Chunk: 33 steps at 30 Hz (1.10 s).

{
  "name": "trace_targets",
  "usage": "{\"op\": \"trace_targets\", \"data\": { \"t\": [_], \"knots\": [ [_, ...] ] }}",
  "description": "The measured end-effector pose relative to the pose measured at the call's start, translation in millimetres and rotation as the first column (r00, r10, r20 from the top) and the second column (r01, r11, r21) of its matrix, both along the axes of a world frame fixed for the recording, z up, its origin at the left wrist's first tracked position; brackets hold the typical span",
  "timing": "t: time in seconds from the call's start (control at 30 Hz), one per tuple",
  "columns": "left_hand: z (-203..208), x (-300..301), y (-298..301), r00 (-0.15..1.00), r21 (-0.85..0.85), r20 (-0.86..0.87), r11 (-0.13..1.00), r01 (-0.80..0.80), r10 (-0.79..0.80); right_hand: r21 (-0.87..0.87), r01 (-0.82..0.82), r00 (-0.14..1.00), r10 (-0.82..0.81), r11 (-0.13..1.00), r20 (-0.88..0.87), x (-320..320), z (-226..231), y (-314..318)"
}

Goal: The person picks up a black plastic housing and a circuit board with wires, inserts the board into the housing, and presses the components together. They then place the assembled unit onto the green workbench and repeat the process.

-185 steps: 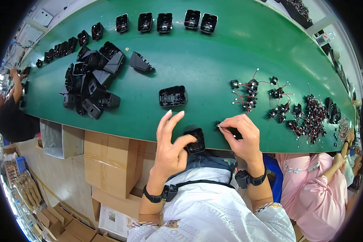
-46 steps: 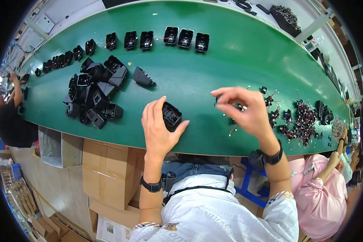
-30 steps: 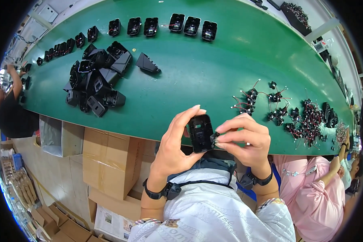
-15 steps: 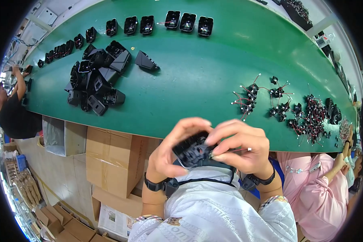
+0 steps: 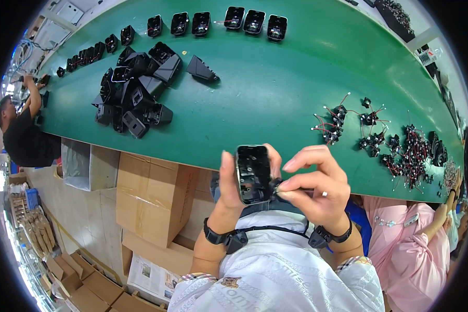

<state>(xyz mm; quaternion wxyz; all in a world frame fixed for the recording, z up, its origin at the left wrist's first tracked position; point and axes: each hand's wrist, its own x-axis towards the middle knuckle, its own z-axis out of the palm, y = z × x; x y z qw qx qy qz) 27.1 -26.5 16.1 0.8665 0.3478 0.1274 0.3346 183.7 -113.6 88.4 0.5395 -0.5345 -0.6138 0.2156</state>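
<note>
My left hand (image 5: 226,190) grips a black plastic housing (image 5: 252,174), tilted so that its open hollow side shows. At the housing's right edge, my right hand (image 5: 320,190) pinches a small black part (image 5: 276,187) between thumb and fingertips; its exact shape is mostly hidden. A small white connector (image 5: 324,194) shows against the right palm. Both hands are over the near table edge, in front of my body.
Left on the green table (image 5: 255,104) lies a pile of black housings (image 5: 135,88), with a single housing (image 5: 202,68) beside it. A row of housings (image 5: 201,24) lines the back. Small wired parts (image 5: 416,151) are heaped right. Cardboard boxes (image 5: 145,192) stand below; co-workers sit either side.
The housing has turned more upright in my left hand, its hollow side now plainer. My right hand stays pinched at its right edge. The view has shifted slightly left.
</note>
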Motion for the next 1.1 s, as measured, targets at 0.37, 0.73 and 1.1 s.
{"op": "trace_targets", "data": {
  "t": [0.37, 0.73, 1.1],
  "knots": [
    [-4, -4, -12, 0.996, -0.057, 0.068, 0.997, -0.056, 0.059, 0.049, -0.006, 0.991, -0.001, 0.999, 0.134, -9, 7, -1],
    [-7, -8, -11, 0.989, 0.036, -0.145, 0.999, 0.026, -0.021, -0.044, 0.042, 0.998, -0.040, 0.998, 0.054, -12, 3, -6],
    [0, -8, 5, 0.968, 0.384, -0.249, 0.914, 0.132, -0.035, 0.019, 0.149, 0.934, -0.147, 0.989, 0.326, -16, 0, -13]
  ]
}}
